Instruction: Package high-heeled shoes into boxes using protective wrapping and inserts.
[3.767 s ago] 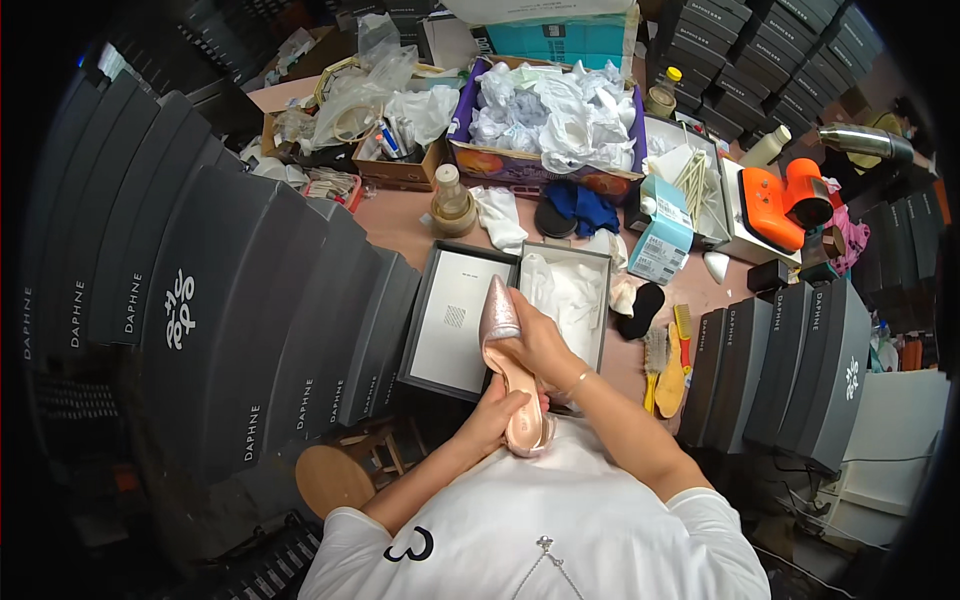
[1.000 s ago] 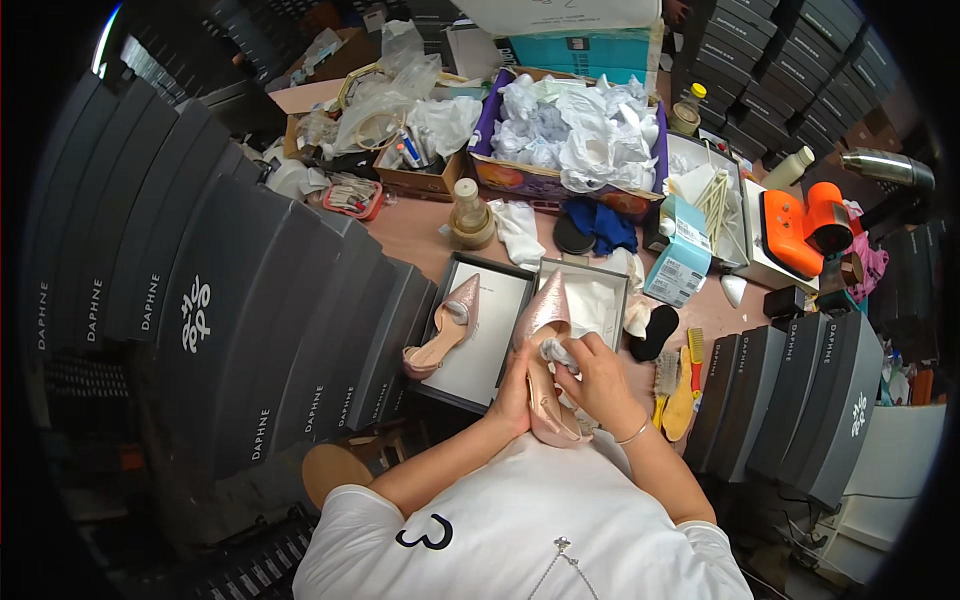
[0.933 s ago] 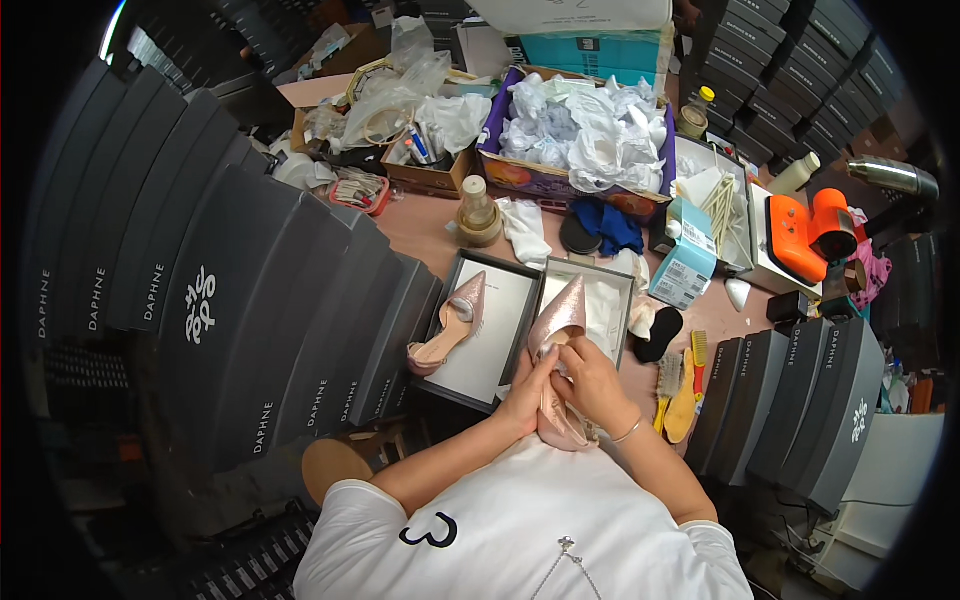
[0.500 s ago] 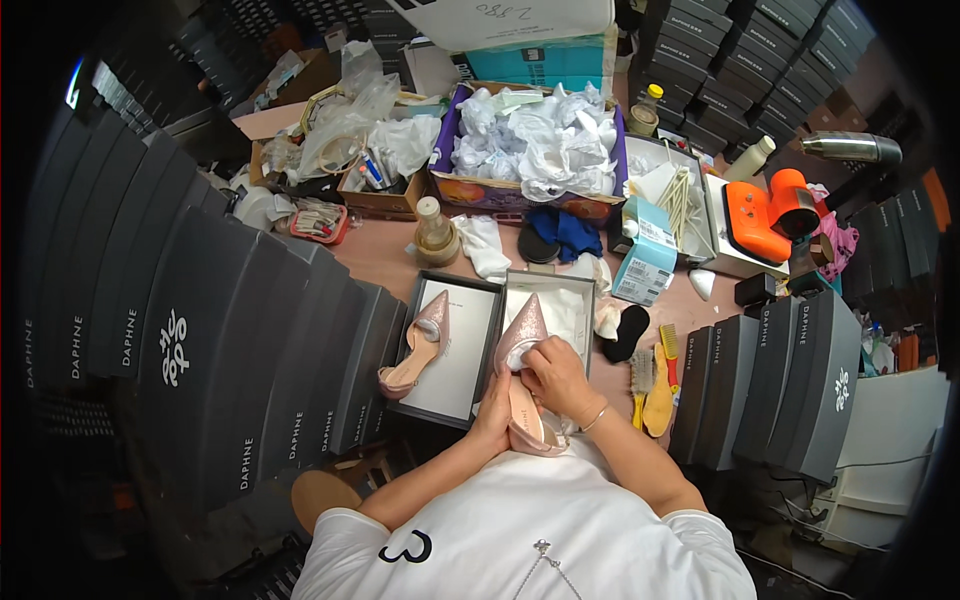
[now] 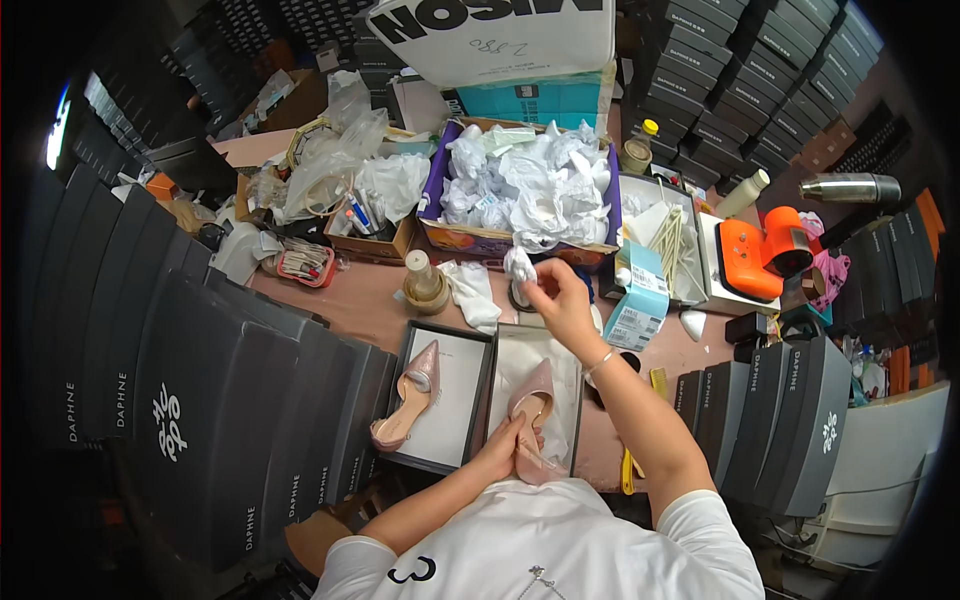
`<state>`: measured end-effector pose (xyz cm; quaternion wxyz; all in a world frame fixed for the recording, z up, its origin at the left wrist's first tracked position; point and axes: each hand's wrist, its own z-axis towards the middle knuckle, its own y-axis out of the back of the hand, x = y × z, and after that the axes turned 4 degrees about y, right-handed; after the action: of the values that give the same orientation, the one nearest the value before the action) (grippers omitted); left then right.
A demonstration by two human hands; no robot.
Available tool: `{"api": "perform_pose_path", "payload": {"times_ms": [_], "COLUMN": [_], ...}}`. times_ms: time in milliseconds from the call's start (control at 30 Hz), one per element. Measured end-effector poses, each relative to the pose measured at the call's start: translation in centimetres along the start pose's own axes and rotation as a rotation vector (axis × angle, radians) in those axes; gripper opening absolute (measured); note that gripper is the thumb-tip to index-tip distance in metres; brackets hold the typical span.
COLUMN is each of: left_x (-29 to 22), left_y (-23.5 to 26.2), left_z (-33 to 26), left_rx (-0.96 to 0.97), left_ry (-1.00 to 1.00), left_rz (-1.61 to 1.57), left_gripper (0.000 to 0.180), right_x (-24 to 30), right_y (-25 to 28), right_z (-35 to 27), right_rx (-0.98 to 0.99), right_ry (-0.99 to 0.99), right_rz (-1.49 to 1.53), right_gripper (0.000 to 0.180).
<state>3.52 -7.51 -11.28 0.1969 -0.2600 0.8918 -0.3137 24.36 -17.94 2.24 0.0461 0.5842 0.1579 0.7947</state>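
Seen from above, both bare forearms rise from the lower edge of the frame out of short white sleeves. The left hand [image 5: 503, 452] stays low and close to the body, elbow bent, forearm angled up and to the right, its fingers [image 5: 522, 438] curled and closed in a grip. The right arm stretches much farther forward (nearly straight from the shoulder, a thin bracelet circling the wrist), with the right hand [image 5: 556, 299] raised well ahead of the left. Its fingertips [image 5: 530, 270] are pinched together, thumb against the forefingers, the back of the hand turned toward the camera. The two hands are well apart, one near the torso, one extended.
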Motion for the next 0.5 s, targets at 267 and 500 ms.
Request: {"api": "perform_pose_path", "payload": {"times_ms": [267, 500], "left_x": [-0.4, -14.4], "left_y": [-0.8, -6.4], "left_z": [-2.0, -2.8], "left_rx": [-0.195, -0.406], "left_ry": [-0.671, -1.122], "left_rz": [0.872, 0.958], "left_gripper": [0.057, 0.032], "right_x": [-6.2, -9.1], "right_y": [3.3, 4.6], "right_z": [15.7, 12.0], "right_rx": [-0.110, 0.065], "right_ry": [0.118, 0.204], "right_rz": [-0.993, -0.673], "right_gripper": [0.087, 0.030]}}
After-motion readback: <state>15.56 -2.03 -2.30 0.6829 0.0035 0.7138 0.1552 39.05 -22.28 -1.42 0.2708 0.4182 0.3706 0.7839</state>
